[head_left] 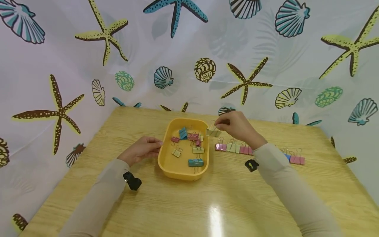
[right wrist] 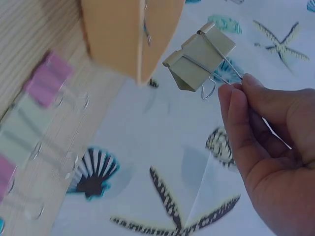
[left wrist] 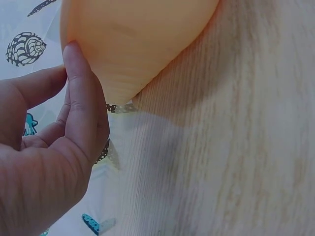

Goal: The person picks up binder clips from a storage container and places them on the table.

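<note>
My right hand point(head_left: 237, 126) pinches a pale yellow binder clip point(right wrist: 202, 56) by its wire handle, thumb against fingertips. The clip hangs just beyond the right rim of an orange-yellow plastic bin point(head_left: 180, 176), above the table. At the bin's left side, my left hand point(head_left: 142, 149) grips the wall near the rim between thumb and fingers. Inside the bin lie a blue binder clip point(head_left: 183, 133), a teal binder clip point(head_left: 196, 163), a small yellow binder clip point(head_left: 176, 152) and several pink binder clips point(head_left: 193, 136).
Right of the bin, a row of binder clips stands on the wooden table point(head_left: 177, 207), among them a pink clip point(head_left: 220, 147) and a pale green-yellow clip point(head_left: 233, 147). My right forearm partly hides the row. A patterned cloth point(head_left: 189, 49) hangs behind the table.
</note>
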Demonstrator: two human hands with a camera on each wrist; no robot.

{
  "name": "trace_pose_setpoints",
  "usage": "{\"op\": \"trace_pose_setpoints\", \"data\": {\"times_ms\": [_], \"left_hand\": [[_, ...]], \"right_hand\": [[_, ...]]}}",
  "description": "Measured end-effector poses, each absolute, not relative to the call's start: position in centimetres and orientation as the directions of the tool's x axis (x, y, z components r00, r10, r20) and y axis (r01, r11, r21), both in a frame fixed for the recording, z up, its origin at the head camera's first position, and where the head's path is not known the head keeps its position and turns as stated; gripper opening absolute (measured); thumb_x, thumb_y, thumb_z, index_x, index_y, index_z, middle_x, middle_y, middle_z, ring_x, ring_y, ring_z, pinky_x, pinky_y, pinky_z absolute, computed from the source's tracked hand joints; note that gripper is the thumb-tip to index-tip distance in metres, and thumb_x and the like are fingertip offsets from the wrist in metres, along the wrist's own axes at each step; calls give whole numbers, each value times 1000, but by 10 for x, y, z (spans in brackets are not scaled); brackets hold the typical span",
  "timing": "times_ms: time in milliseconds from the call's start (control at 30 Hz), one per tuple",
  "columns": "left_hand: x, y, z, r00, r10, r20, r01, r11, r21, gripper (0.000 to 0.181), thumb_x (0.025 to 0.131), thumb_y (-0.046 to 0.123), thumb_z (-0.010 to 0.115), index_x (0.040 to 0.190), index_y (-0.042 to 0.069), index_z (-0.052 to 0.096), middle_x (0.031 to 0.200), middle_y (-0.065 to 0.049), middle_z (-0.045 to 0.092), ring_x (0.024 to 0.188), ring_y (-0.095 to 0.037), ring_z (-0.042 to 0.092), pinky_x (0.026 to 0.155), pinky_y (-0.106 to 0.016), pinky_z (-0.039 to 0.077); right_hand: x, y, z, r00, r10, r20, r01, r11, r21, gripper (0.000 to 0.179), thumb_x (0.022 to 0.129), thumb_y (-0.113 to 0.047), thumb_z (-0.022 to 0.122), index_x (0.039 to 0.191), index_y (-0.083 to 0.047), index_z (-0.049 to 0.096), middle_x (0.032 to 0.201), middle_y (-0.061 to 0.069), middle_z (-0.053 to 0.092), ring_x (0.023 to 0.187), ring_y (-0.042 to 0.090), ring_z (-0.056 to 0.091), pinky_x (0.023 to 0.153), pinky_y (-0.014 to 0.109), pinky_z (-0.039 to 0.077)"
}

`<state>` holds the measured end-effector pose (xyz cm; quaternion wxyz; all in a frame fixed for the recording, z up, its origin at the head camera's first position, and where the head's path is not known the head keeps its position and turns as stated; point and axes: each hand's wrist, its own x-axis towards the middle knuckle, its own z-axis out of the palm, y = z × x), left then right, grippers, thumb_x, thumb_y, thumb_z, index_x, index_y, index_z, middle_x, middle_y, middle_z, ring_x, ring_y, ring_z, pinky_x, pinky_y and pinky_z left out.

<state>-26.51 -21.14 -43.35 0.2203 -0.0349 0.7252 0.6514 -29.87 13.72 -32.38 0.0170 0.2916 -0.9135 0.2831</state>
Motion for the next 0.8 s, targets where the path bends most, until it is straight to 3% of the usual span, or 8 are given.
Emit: {"op": "trace_pose_setpoints", "data": {"times_ms": [367,633,800], "left_hand": [[-264,-208,-430,-904,241,-354,-331,131,935,42,101,18,52,133,-9,46,118,-20,58,93,-16,64,80,-28,57],[-264,-206,-430,-905,245,-348,-323,135,937,44,100,18,52,134,-8,45,123,-22,56,96,-18,64,81,-28,56],[-264,-209,-432,-903,234,-360,-333,145,932,46,100,21,54,135,-8,45,123,-21,57,94,-16,64,83,-29,56]], "right_hand": [[-282,221,-324,-917,-356,182,-398,768,-502,17,94,-15,63,102,-4,73,102,15,70,87,26,66,76,44,55],[-268,275,-338,-944,-282,173,-331,821,-465,22,96,-21,61,104,-3,71,96,14,71,80,23,65,65,32,51],[-264,305,-346,-953,-244,179,-299,848,-437,24,97,-22,60,104,-1,70,95,17,70,81,26,66,63,30,50]]}}
